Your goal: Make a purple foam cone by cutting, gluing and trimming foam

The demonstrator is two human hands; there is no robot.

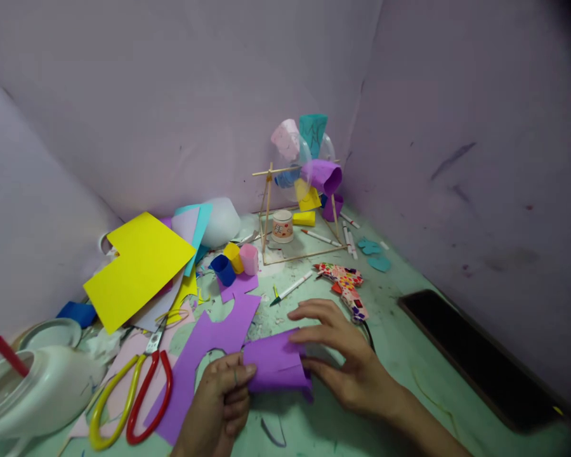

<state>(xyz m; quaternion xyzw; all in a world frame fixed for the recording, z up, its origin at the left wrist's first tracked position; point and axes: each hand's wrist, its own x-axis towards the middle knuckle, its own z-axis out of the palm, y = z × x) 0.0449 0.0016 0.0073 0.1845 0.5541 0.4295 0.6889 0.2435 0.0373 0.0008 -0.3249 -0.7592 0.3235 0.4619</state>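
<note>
Likely light, bendy and easily creased, so best pinched softly by opposite edges: curled purple sheet (273,365) over green tabletop (409,362), gripped at left end by left hand (223,393), right edge loosely bracketed by parted fingers of right hand (345,355).

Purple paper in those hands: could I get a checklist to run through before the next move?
1. Left hand gripping the purple paper: ok, thumb on top.
2. Right hand at the paper's right end: ok, but firmness of hold cannot tell.
3. Paper's edges even: not ok, its lower right corner juts out.
4. Scissors apart from both hands: ok, lying to the left.
5. Glue gun cool: cannot tell.
</note>
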